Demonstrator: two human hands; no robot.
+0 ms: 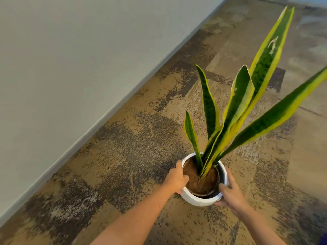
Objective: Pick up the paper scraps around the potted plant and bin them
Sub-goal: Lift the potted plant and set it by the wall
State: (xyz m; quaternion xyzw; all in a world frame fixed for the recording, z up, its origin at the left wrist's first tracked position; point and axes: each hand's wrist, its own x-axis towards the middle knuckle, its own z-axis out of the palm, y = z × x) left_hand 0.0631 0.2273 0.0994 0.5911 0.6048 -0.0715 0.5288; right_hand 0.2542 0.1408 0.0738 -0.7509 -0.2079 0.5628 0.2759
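Note:
A white round pot (196, 199) with brown soil stands on the carpet at lower centre. Out of it rises a snake plant (237, 110) with long green leaves edged in yellow, leaning up and to the right. My left hand (176, 177) grips the pot's left rim, thumb over the edge onto the soil. My right hand (230, 193) holds the right rim, thumb on top and fingers around the outside. No paper scraps and no bin show in this view.
A pale grey wall (70, 68) runs diagonally from lower left to upper right, with a light baseboard where it meets the floor. Mottled brown, tan and dark carpet tiles (132, 147) cover the floor all around the pot.

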